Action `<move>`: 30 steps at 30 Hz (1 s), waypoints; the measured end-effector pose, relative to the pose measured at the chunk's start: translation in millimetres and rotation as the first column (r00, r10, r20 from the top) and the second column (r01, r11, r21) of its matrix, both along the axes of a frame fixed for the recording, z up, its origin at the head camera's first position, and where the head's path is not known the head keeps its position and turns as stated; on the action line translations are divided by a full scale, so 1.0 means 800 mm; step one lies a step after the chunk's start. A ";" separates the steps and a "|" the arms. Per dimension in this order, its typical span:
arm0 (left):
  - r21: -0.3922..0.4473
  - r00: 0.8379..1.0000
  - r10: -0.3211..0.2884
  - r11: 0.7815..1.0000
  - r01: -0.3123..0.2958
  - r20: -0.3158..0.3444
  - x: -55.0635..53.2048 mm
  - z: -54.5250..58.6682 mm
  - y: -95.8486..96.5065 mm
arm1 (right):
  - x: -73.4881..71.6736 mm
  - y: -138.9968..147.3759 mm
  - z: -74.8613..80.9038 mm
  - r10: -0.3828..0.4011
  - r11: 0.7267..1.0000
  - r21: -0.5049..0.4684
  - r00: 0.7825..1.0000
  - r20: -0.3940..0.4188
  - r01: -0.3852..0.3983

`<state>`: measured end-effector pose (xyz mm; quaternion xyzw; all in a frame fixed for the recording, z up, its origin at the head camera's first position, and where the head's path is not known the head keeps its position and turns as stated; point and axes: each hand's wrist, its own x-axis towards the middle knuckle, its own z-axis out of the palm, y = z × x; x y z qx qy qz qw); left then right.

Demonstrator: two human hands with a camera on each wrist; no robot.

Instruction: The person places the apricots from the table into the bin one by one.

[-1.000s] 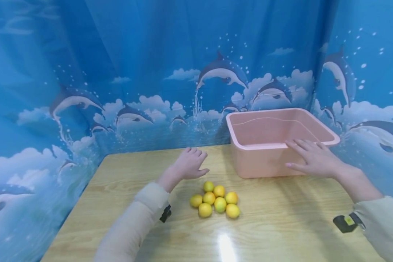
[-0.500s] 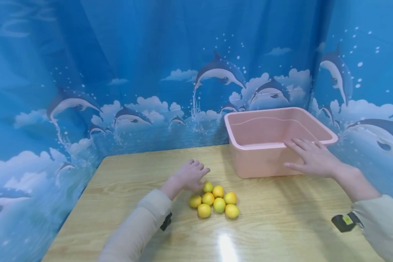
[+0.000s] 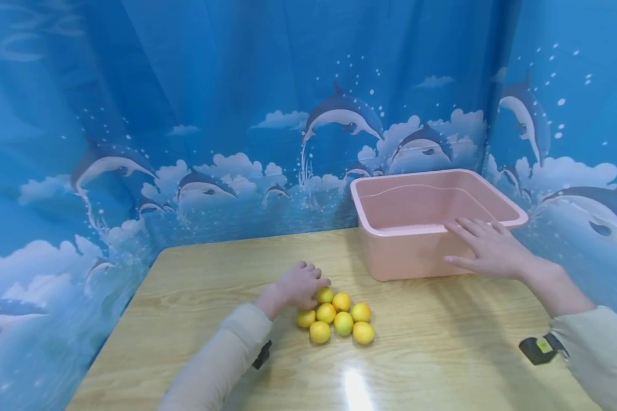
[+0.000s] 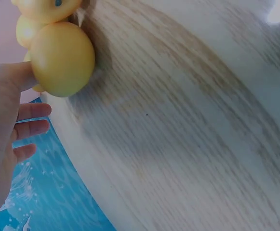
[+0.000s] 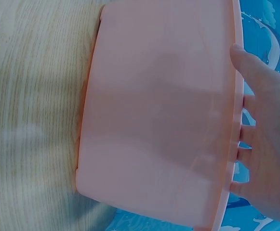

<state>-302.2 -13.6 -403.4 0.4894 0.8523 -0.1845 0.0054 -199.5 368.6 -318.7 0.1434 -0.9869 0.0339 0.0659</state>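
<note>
Several small yellow citrus fruits lie grouped on the wooden table. My left hand is at the far-left end of the group, its thumb and index finger around the farthest fruit. In the left wrist view, a nearer yellow fruit hides the thumb tip of that hand; three other fingers extend past it. On the right stands a pink plastic tub. My right hand rests at its near rim with fingers extended, the thumb lower against the outer wall. Its fingertips meet the rim in the right wrist view.
The wooden table ends at a blue curtain printed with dolphins, which runs behind it and along both sides. The tub stands at the back right, near the curtain. Black straps with small devices sit at both wrists.
My left hand has come down and nearer to the fruits, closing its thumb and index finger around the farthest one. The right hand has stayed at the tub's rim.
</note>
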 end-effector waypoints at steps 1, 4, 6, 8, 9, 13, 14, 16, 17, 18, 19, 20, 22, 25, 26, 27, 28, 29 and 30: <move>0.006 1.000 -0.009 1.000 0.009 0.000 0.000 -0.001 0.000 | 0.000 0.000 0.000 -0.002 1.000 0.001 1.000 0.002 0.002; 0.021 0.999 -0.033 0.999 0.033 -0.010 -0.001 -0.003 -0.001 | 0.001 -0.002 0.000 -0.004 1.000 0.002 1.000 0.003 0.004; 0.025 0.999 -0.041 0.999 0.041 -0.017 -0.002 -0.005 0.000 | 0.001 -0.003 0.001 -0.007 1.000 0.002 1.000 0.005 0.007; 0.025 0.999 -0.044 0.999 0.044 -0.020 -0.003 -0.007 0.001 | 0.002 -0.003 0.001 -0.008 1.000 0.000 1.000 0.008 0.008; 0.027 0.999 -0.045 0.999 0.045 -0.019 -0.004 -0.008 0.001 | 0.002 -0.003 0.001 -0.010 1.000 -0.001 1.000 0.009 0.010; 0.025 0.999 -0.041 0.999 0.042 -0.013 -0.005 -0.009 0.002 | 0.002 -0.004 0.001 -0.013 1.000 -0.010 1.000 0.007 0.013; 0.027 0.999 -0.041 0.999 0.042 -0.012 -0.004 -0.009 0.002 | 0.002 -0.004 0.001 -0.013 1.000 -0.011 1.000 0.007 0.013; 0.035 0.999 -0.035 0.999 0.035 -0.002 -0.004 -0.008 0.002 | 0.003 -0.005 0.002 -0.012 1.000 -0.012 1.000 0.008 0.012; 0.043 0.999 -0.034 0.998 0.034 -0.003 -0.003 -0.008 0.002 | 0.003 -0.005 0.002 -0.013 1.000 -0.012 1.000 0.011 0.013; 0.048 1.000 -0.029 0.998 0.029 -0.003 -0.003 -0.008 0.002 | 0.002 -0.005 0.002 -0.010 1.000 -0.010 1.000 0.012 0.010; 0.054 1.000 -0.022 0.998 0.023 -0.005 -0.003 -0.008 0.002 | 0.003 -0.005 0.002 -0.009 1.000 -0.011 1.000 0.012 0.009; 0.060 1.000 -0.016 0.998 0.017 -0.008 -0.003 -0.008 0.001 | 0.002 -0.004 0.002 -0.007 1.000 -0.012 1.000 0.013 0.007; 0.071 1.000 -0.002 0.997 0.003 -0.019 -0.002 -0.007 0.001 | 0.002 -0.004 0.002 -0.003 1.000 -0.013 1.000 0.013 0.004; 0.083 0.999 0.015 0.996 -0.012 -0.030 -0.003 -0.006 0.001 | 0.001 -0.002 0.001 0.003 1.000 -0.020 1.000 0.008 -0.002; 0.088 0.999 0.019 0.996 -0.016 -0.032 -0.003 -0.006 0.001 | 0.001 -0.002 0.001 0.002 1.000 -0.022 1.000 0.008 -0.002; 0.090 0.999 0.022 0.996 -0.019 -0.032 -0.003 -0.005 0.001 | 0.001 -0.002 0.000 0.003 1.000 -0.023 1.000 0.006 -0.003; 0.092 0.999 0.027 0.995 -0.024 -0.031 -0.004 -0.006 0.001 | 0.002 -0.001 0.001 0.003 1.000 -0.025 1.000 0.005 -0.003; 0.096 0.999 0.030 0.995 -0.027 -0.031 -0.004 -0.006 0.001 | 0.002 -0.001 0.000 0.002 1.000 -0.025 1.000 0.005 -0.002; 0.099 0.999 0.033 0.995 -0.030 -0.031 -0.004 -0.006 0.000 | 0.003 -0.001 0.000 0.000 1.000 -0.022 1.000 0.004 0.000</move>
